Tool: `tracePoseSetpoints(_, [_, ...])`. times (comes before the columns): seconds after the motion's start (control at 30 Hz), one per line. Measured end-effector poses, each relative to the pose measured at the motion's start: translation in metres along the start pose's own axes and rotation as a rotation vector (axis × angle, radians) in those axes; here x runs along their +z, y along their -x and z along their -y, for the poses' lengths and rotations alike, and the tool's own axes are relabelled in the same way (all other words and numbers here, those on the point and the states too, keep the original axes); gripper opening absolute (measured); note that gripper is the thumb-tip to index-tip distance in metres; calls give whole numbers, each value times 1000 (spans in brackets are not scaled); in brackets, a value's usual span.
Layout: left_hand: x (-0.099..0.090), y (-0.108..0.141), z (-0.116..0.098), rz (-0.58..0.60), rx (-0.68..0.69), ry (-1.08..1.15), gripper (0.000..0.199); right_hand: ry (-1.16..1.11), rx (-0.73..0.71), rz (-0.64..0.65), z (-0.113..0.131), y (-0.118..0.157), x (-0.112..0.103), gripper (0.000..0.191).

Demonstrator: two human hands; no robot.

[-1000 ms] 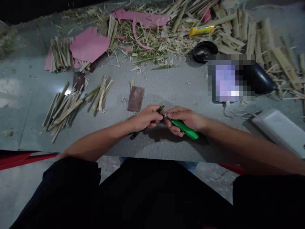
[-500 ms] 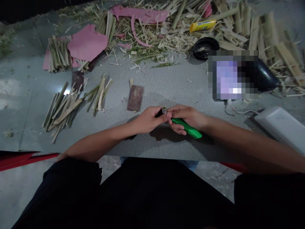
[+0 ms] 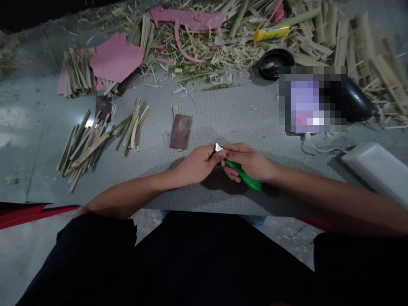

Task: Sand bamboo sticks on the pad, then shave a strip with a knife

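My right hand (image 3: 251, 159) is closed around a green utility knife (image 3: 246, 177), whose ribbed handle slants down to the right below the fingers. A bright metal tip, its blade (image 3: 218, 147), shows between both hands. My left hand (image 3: 198, 163) is closed, thumb against the right fingertips near the blade; what it pinches is hidden by the fingers. On the table beyond the left hand lies a brown sandpaper-like piece (image 3: 181, 131) with a pale strip poking out from under it.
Split bamboo strips (image 3: 87, 144) lie to the left, beside a bundle under pink paper (image 3: 116, 57). Shavings (image 3: 204, 51), a yellow tube (image 3: 271, 33) and a black round lid (image 3: 276, 64) are at the back. A blurred phone (image 3: 304, 106) and a white box (image 3: 378, 168) stand right.
The knife and both hands have shifted slightly left and tilted, so the metal blade tip now catches the light. The small greenish bit seen at the fingertips earlier no longer shows.
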State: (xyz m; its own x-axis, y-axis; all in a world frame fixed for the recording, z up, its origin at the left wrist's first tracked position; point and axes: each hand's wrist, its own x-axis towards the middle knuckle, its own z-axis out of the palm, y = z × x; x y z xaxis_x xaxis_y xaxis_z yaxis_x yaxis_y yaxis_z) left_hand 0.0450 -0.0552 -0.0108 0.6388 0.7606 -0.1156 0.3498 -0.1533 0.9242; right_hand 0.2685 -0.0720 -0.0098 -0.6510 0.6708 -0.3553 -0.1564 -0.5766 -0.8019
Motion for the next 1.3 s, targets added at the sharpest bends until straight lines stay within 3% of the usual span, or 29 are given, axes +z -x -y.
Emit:
tracePoseSetpoints(0.27, [-3, 3, -6, 44, -80, 42, 75, -60, 147, 203, 11, 0, -13, 31])
tracePoseSetpoints(0.4, [-1, 2, -4, 38, -64, 37, 75, -62, 149, 189, 11, 0, -11, 32])
tracePoseSetpoints(0.63, [2, 0, -1, -36, -6, 34, 76, -15, 5, 5, -1, 1, 3, 42])
tracePoseSetpoints(0.93, [2, 2, -4, -7, -44, 58, 74, -100, 180, 197, 5, 1, -14, 34])
tracePoseSetpoints(1.17, [5, 3, -2, -93, -64, 9, 63, 12, 1, -51, -8, 1, 1, 42])
tracePoseSetpoints(1.3, [4, 4, -2, -107, -122, 16, 48, 179, -129, -178, 15, 3, -2, 50])
